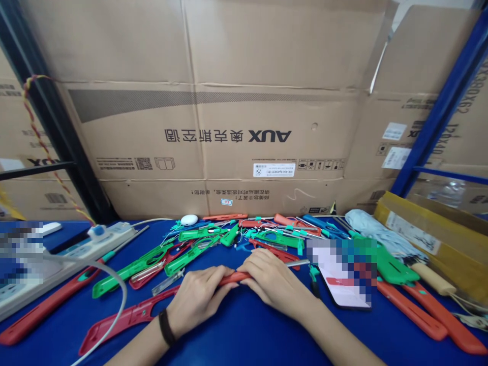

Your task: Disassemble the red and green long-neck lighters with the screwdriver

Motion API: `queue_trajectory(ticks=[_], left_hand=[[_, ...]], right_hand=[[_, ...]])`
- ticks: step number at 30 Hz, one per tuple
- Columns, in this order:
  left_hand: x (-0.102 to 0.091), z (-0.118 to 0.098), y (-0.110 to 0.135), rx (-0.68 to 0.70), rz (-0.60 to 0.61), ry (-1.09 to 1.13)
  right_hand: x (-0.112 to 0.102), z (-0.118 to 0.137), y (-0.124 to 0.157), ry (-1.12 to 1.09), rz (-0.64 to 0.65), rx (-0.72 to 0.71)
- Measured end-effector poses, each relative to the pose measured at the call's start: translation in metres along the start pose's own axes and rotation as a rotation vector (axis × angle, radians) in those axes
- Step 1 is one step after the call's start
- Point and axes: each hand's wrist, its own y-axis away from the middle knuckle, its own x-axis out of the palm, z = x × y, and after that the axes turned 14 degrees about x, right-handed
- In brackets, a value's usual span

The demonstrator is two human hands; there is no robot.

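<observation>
Both my hands rest on the blue table (pixel 244 335) and grip one red plastic handle piece (pixel 125 317) that lies flat and runs off to the lower left. My left hand (pixel 198 297), with a black band on its wrist, is closed over the piece's middle. My right hand (pixel 272 282) is closed over its right end, where a thin metal rod (pixel 299 263) sticks out to the right. Just beyond my hands lies a heap of green handle pieces (pixel 183 254) and red ones.
A power strip (pixel 57 259) with a grey cable sits at the left. A phone (pixel 345 284), a folded grey umbrella (pixel 385 239) and more red pieces (pixel 430 312) lie at the right. Large cardboard boxes (pixel 236 132) wall off the back, between shelf posts.
</observation>
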Motion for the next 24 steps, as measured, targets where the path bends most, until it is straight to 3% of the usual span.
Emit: queue_trajectory(ticks=[14, 19, 22, 24], left_hand=[[0.003, -0.005, -0.003, 0.081, -0.047, -0.018], [0.000, 0.003, -0.006, -0.170, 0.006, 0.074], [-0.006, 0.003, -0.009, -0.301, -0.101, 0.223], [-0.010, -0.003, -0.014, -0.343, -0.188, 0.345]], right_hand=[[0.002, -0.002, -0.001, -0.006, -0.018, -0.050], [0.004, 0.005, -0.002, -0.074, -0.259, -0.064], [0.003, 0.015, -0.001, -0.196, -0.315, -0.076], [0.003, 0.019, -0.001, -0.325, -0.282, 0.081]])
